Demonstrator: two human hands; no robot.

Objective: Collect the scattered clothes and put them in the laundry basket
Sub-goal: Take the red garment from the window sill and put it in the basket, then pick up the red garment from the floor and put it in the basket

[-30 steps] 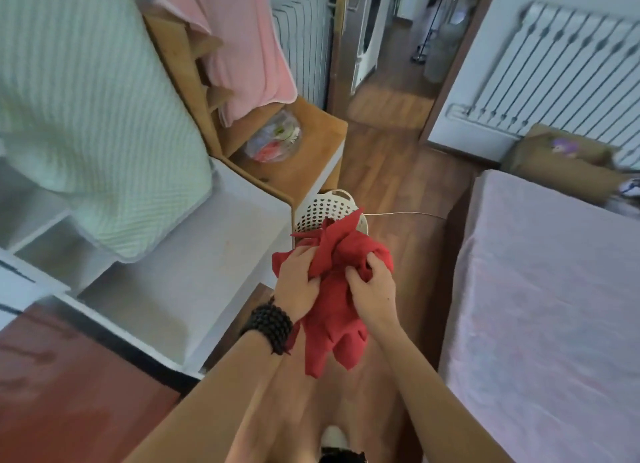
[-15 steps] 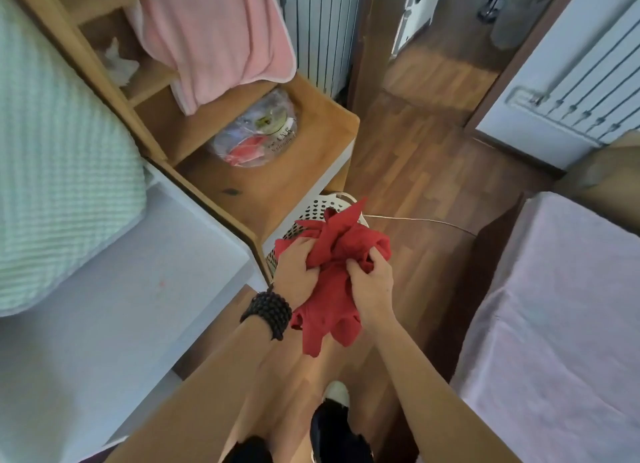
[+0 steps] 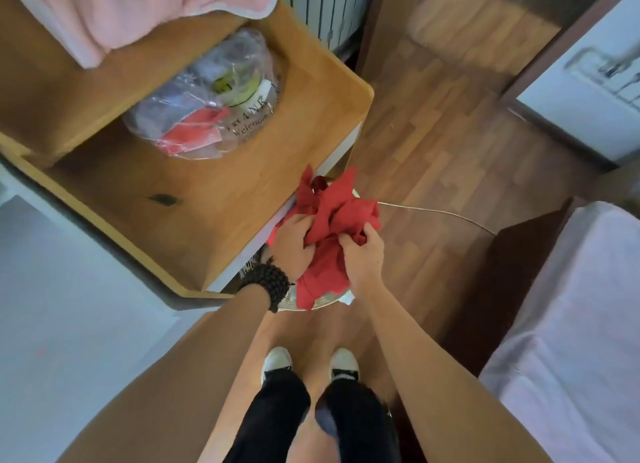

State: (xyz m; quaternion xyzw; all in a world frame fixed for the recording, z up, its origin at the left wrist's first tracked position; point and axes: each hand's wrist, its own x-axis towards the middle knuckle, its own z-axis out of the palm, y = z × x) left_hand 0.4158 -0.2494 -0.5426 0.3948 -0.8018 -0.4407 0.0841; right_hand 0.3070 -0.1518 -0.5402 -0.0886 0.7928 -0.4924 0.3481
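A bunched-up red garment (image 3: 332, 216) is held in front of me by both hands. My left hand (image 3: 292, 246), with a black bead bracelet on the wrist, grips its left side. My right hand (image 3: 362, 258) grips its right side. Directly beneath the garment stands a white perforated laundry basket (image 3: 323, 301) on the wooden floor, mostly hidden by the cloth and my hands; only its near rim shows. A pink cloth (image 3: 138, 9) hangs over the wooden shelf at the top left.
A wooden shelf unit (image 3: 214, 192) stands just left of the basket, with a clear plastic bag (image 3: 207, 106) of items on it. A white surface (image 3: 69, 306) lies at the lower left. A bed with pale cover (image 3: 571, 324) is on the right. A thin cable (image 3: 436, 213) crosses the floor.
I have walked forward and tilted my view downward; the basket is now right below my hands and my feet have come into view. Both hands keep hold of the red garment.
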